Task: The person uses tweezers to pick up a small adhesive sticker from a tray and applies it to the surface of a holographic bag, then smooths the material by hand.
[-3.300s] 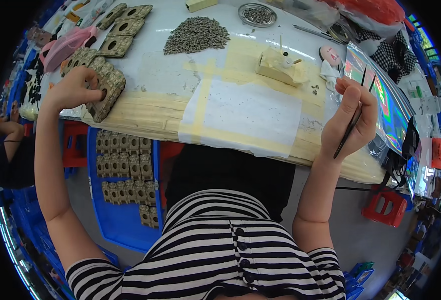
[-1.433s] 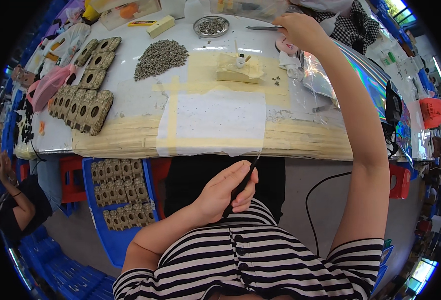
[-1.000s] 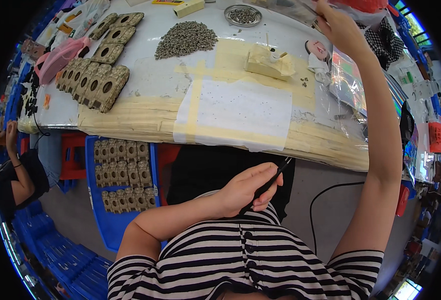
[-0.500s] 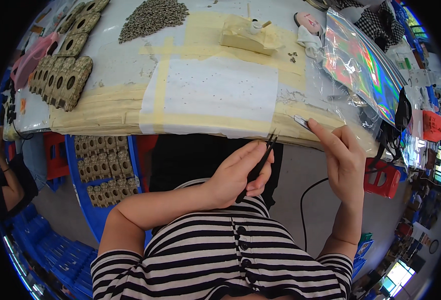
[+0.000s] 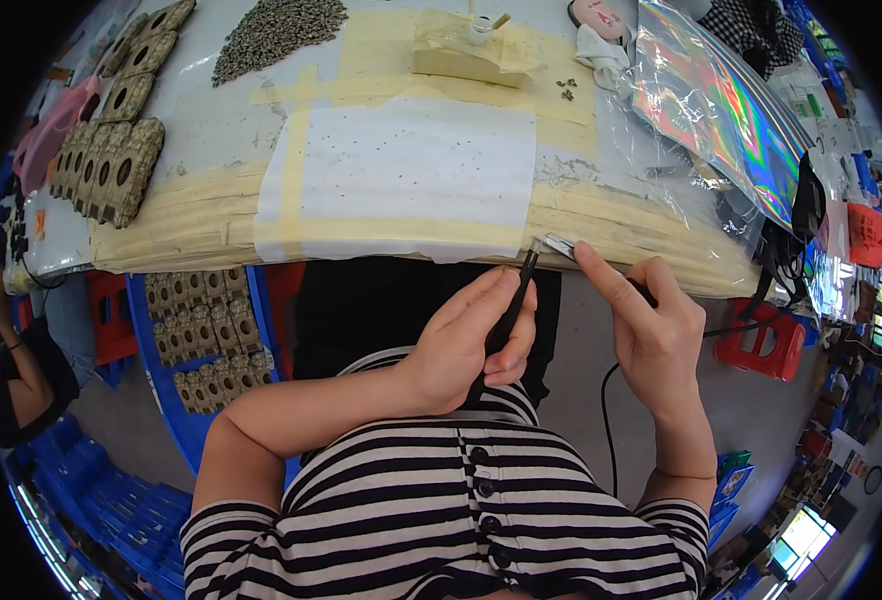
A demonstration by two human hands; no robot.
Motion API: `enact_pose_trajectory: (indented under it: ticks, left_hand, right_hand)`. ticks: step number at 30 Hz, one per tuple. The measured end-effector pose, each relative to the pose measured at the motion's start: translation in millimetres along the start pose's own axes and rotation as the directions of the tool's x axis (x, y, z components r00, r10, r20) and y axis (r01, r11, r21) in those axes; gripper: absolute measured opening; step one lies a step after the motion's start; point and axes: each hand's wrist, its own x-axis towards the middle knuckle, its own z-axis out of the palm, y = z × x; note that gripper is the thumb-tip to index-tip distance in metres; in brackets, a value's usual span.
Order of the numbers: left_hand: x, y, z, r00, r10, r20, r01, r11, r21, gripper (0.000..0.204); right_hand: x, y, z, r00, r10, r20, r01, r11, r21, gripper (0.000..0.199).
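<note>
My left hand (image 5: 471, 340) is closed around a pair of black tweezers (image 5: 506, 322), its points aimed up at the table's front edge. My right hand (image 5: 658, 335) grips a slim tool with a shiny metal tip (image 5: 558, 245), index finger stretched along it. A dark part shows behind the fingers; the tool's exact kind is unclear. The metal tip is beside the tweezers' points, and whether they touch or pinch a tiny part I cannot tell. Just beyond lies a white sheet (image 5: 401, 175) dotted with tiny dark specks, taped to the table.
A heap of small metal parts (image 5: 279, 38) lies at the back. Camouflage-patterned casings (image 5: 111, 170) stand at left, more (image 5: 201, 335) on a blue tray below. A taped block (image 5: 471, 62) holds a small white pot. Shiny film (image 5: 716, 110) covers the right; a black cable (image 5: 609, 430) hangs below.
My right hand has moved left, bringing the metal tip from well right of the tweezers to their points. The table and its things have shifted slightly left and up in view.
</note>
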Motion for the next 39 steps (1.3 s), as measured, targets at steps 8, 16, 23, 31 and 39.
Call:
enact_pose_trajectory:
  ticks: [8,16,23,31,39]
  left_hand:
    - [-1.8,-1.7,0.6,0.999,0.003,-0.033,-0.002,0.999,0.034,0.03]
    - [-2.0,1.3,-1.8,0.999,-0.033,0.011,0.033,0.999,-0.019,0.03]
    - [-1.9,-1.3,-1.7,0.999,-0.032,0.041,0.034,0.998,-0.055,0.028]
    - [-1.7,-3.5,-4.5,0.998,-0.015,0.069,0.011,0.998,0.057,0.031]
    - [0.1,-6.7,-6.8,1.0,0.022,0.017,-0.024,0.988,0.151,0.028]
  right_hand:
    - [-1.4,-4.9,-0.2,0.998,0.063,-0.021,-0.063,0.998,-0.006,0.062]
    - [-9.5,-5.9,-5.6,0.992,0.124,-0.035,-0.121,0.989,0.08,0.062]
    - [-14.0,-8.6,-8.5,0.987,0.153,-0.038,-0.151,0.987,0.055,0.065]
    - [-12.4,-9.7,-5.4,0.995,0.096,-0.011,-0.096,0.995,0.015,0.066]
    - [-10.5,-15.3,-4.5,0.998,0.055,-0.019,-0.057,0.983,-0.173,0.069]
